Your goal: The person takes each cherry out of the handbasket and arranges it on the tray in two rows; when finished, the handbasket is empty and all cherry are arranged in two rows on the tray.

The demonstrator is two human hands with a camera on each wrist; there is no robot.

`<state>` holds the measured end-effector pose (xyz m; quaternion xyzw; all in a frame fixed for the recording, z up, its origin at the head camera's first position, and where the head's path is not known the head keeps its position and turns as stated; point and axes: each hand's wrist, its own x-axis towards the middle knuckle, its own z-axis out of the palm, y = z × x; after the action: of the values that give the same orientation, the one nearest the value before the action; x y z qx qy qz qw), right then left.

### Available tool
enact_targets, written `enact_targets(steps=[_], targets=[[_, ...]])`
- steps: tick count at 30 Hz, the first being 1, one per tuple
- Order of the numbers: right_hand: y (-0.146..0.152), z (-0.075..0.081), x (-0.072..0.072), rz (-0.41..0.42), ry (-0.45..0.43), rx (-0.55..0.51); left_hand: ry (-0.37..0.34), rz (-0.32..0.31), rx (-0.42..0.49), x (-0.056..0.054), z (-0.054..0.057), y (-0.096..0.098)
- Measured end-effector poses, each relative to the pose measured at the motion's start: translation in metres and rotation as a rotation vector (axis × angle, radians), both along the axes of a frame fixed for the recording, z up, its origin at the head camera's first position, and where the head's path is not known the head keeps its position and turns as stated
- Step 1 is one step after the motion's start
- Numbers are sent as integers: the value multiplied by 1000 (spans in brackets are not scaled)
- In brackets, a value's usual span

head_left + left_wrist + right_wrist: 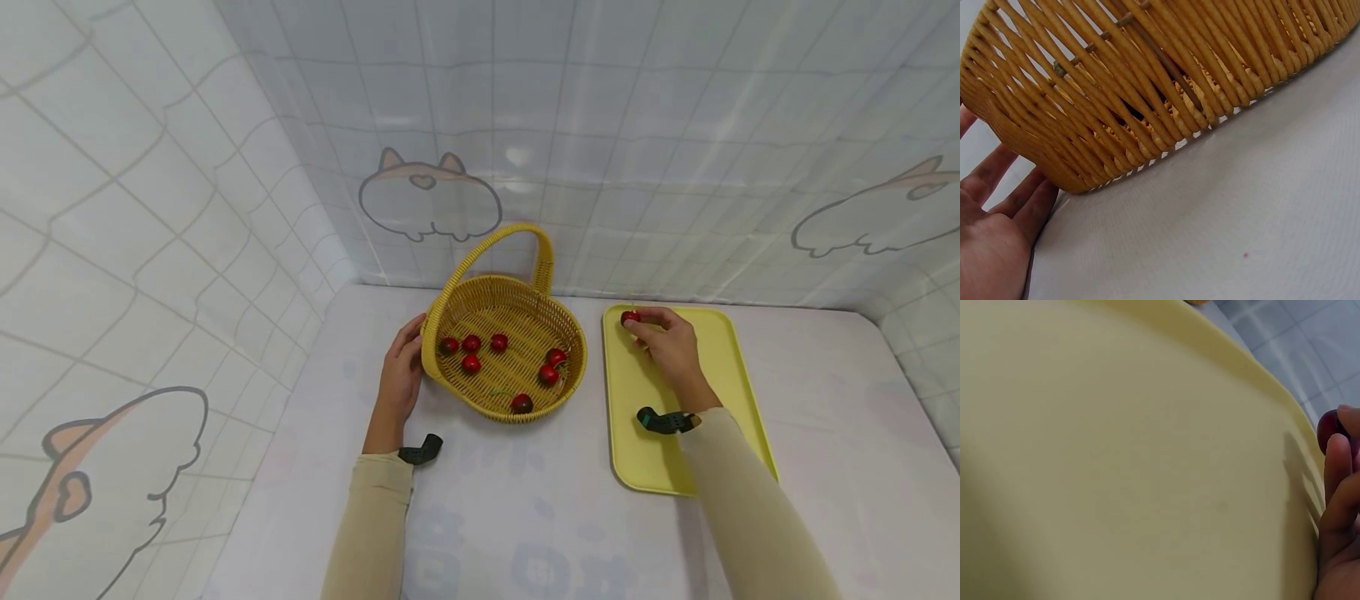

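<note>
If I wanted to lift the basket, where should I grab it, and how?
Probably by the top of the handle, coming from above: it arches high over the open basket and looks slim enough there for fingers to wrap round. Lift gently and level, since fruit lies loose inside. The left hand touches the basket's left side, leaving that top free.

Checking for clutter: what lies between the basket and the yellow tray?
Only a bare strip of tabletop separates the basket and the yellow tray, in the head view.

Head cam: even lt, glare on back wall (517, 157), wide-angle stretch; R wrist dimmer, tray (1147, 456) blurry w/ shadows.
</note>
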<state>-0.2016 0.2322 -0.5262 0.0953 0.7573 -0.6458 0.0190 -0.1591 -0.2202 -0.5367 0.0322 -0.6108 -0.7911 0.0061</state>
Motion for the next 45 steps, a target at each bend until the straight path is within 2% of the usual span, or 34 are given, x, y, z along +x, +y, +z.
enact_targets(steps=[15,24,35,45], targets=[[3,-1,-1,16,-28,61,9,2,17,0,0,0],[3,1,-1,-18,-53,82,20,1,21,0,-1,0],[0,4,1,-15,-45,160,30,-2,23,-1,-3,0],[-1,5,2,-9,-49,171,26,-4,15,-1,-3,0]])
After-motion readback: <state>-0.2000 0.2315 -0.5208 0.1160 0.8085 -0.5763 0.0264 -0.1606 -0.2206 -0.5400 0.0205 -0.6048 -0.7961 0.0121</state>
